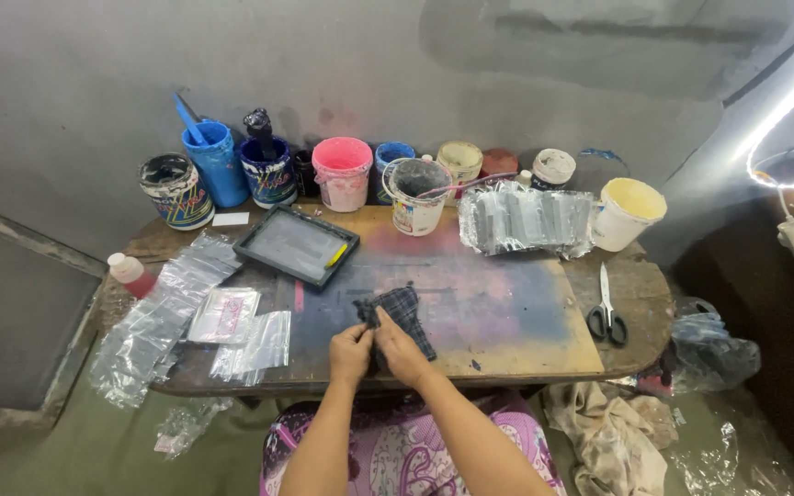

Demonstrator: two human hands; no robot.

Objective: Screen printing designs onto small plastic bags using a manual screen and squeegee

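— Both of my hands are on one thing; my left hand (350, 353) and my right hand (401, 355) sit side by side at the near edge of the stained wooden table (507, 358), fingers curled and pinching the dark checked cloth (403, 312) (a small, crumpled piece) that lies on the paint-smeared board (498, 308) just in front of me.

— And around it?

— Left of my hands lie clear plastic bags (232, 331), some spilling off the table's edge; beyond them a dark-framed printing screen (296, 244) rests flat, a yellow stick at its corner; a small pink-capped bottle (130, 274) stands at the far left.

— Further back?

— Along the wall stands a row of paint tubs: a blue bucket (216, 163), a pink bucket (342, 173), a white tub (415, 195) nearer the board, and a cream bucket (629, 213) at the right; between those last two lies a stack of shiny plastic sleeves (526, 219); scissors (606, 312) lie closed, well apart from my hands, on the right.
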